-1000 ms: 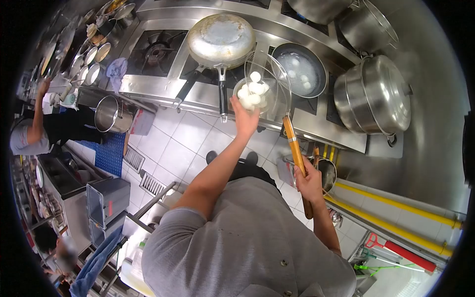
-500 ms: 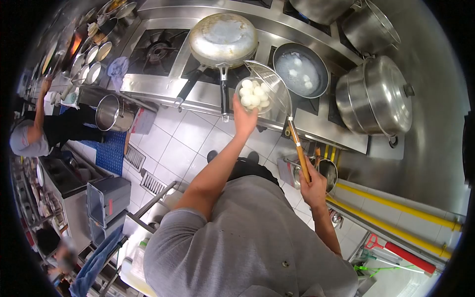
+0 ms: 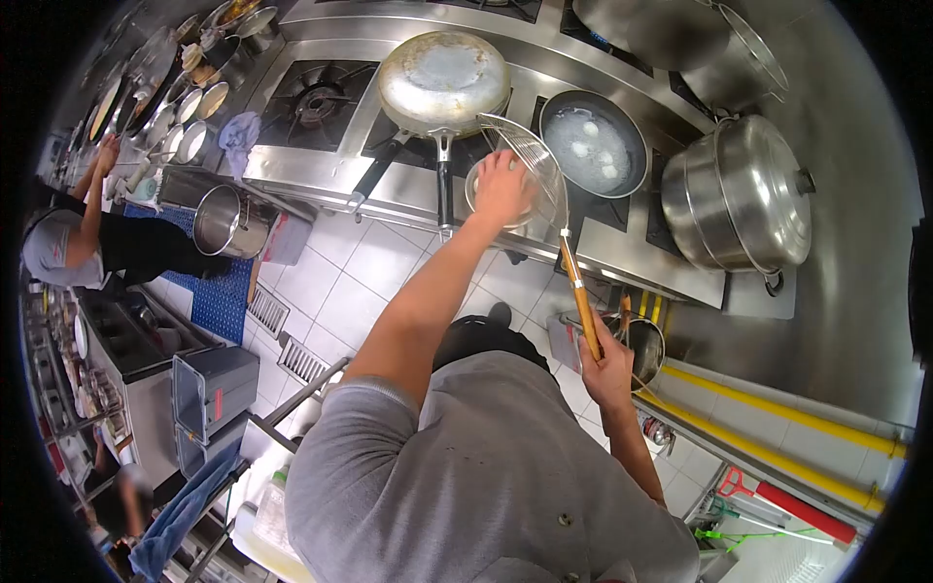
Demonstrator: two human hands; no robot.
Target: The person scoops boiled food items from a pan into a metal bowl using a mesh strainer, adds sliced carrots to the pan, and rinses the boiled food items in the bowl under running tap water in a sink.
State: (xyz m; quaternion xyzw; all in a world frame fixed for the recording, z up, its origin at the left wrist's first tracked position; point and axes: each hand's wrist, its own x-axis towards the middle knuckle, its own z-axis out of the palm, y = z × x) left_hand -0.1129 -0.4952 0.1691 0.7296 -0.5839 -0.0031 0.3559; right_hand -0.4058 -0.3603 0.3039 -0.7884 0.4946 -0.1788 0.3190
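My left hand (image 3: 505, 190) is over a round bowl (image 3: 470, 190) at the front edge of the stove, its fingers curled down and their tips hidden. The hand covers most of the bowl and what lies in it. My right hand (image 3: 608, 369) grips the wooden handle (image 3: 581, 296) of a wire strainer. The strainer's mesh head (image 3: 535, 155) is tilted up between the bowl and a dark frying pan (image 3: 637, 146). Several white balls (image 3: 581, 149) lie in cloudy liquid in that pan.
An upturned pan (image 3: 444, 83) covers another pan left of the bowl, handles (image 3: 445, 194) jutting forward. A large lidded pot (image 3: 743, 194) stands at right. Yellow pipes (image 3: 777, 408) run low on the right. Another person (image 3: 83, 243) works at far left beside a steel pot (image 3: 228, 222).
My left hand has moved from the bowl's near side to over its top, covering the white balls seen in it before. The strainer has barely shifted. The balls in the pan are arranged differently.
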